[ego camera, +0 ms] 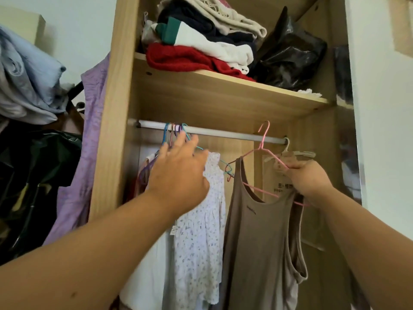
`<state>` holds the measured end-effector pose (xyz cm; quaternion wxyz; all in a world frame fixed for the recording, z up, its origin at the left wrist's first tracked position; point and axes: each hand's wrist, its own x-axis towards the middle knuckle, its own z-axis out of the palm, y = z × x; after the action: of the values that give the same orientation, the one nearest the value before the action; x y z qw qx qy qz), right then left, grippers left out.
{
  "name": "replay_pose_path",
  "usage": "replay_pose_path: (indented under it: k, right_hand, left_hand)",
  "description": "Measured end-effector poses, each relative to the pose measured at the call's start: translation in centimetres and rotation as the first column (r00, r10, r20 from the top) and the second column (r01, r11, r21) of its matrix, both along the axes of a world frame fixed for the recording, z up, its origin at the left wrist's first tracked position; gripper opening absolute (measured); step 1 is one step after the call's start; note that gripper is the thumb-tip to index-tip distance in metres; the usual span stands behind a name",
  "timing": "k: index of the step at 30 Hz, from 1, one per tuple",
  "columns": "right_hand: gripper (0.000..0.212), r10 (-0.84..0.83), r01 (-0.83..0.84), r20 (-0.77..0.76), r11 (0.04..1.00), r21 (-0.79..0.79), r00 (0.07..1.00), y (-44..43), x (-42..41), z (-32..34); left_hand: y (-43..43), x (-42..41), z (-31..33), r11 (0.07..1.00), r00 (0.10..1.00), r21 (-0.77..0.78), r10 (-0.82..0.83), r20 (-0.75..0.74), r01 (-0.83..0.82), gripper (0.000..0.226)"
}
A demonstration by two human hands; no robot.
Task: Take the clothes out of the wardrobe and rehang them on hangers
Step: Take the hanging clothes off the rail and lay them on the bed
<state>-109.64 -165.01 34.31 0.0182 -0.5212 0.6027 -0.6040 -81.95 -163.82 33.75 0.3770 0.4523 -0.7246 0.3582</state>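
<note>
- Floral blouse (201, 220): shoulders and hanger neck hidden behind the left hand (178, 173); hem cut off by the lower edge.
- Brown tank top (257, 231): lower part cut off by the same edge; chest print too small to read.
- Pink hanger (261, 149): right arm hidden inside the right hand (308, 177), which pinches it.
- Garments (143, 171) at the rail's (223, 132) left end: mostly covered, kinds unclear.
- Clear bag (283, 186) behind the tank top: printed lines illegible.
- Folded pile (201, 30): top cut off by the upper edge.
- Black plastic bag (290, 57): contents hidden.
</note>
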Motion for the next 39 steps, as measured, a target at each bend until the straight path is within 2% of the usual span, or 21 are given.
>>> replay_pose_path:
  k: [4,8,15,23,25,28,34,39]
  right_hand:
    - [0.022,0.018,-0.018,-0.01,1.0,0.006,1.0,-0.1,-0.4,-1.0]
    - [0.024,0.036,-0.036,-0.013,0.999,-0.006,0.999,-0.3,-1.2,-1.8]
    - [0.024,0.091,-0.091,-0.041,0.996,-0.004,0.995,-1.1,-4.0,-2.3]
    - [0.019,0.083,-0.089,-0.095,0.995,-0.051,0.992,-2.4,-8.1,-2.6]
    - [0.019,0.067,-0.075,-0.099,0.995,-0.073,0.993,-2.5,-8.6,-2.6]
    - [0.02,0.055,-0.062,-0.083,0.995,-0.076,0.995,-2.3,-9.0,-2.5]
    - [0.019,-0.062,0.053,-0.084,0.993,-0.105,0.994,-1.2,-10.3,-2.1]
    - [0.021,-0.117,0.109,-0.101,0.99,-0.084,0.988,-0.1,-10.5,-1.3]
  left_hand:
    - [-3.8,-5.2,-1.1,0.974,0.995,0.22,-0.065,0.072,0.048,0.06]
    - [-8.8,-9.5,-1.6,0.946,0.991,0.322,-0.066,0.12,0.025,0.06]
    - [-18.2,-13.2,0.0,0.929,0.982,0.346,0.073,0.175,-0.131,0.056]
    - [-23.6,-16.3,1.8,0.875,0.899,0.279,0.308,0.312,-0.397,0.047]
    - [-24.1,-16.7,2.0,0.878,0.894,0.25,0.329,0.303,-0.408,0.039]
    - [-24.4,-16.7,2.4,0.903,0.932,0.263,0.284,0.225,-0.339,0.03]
    - [-24.1,-16.0,2.6,0.944,0.961,0.191,0.251,0.115,-0.27,0.035]
    - [-24.5,-15.8,2.7,0.951,0.97,0.193,0.233,0.064,-0.241,0.04]
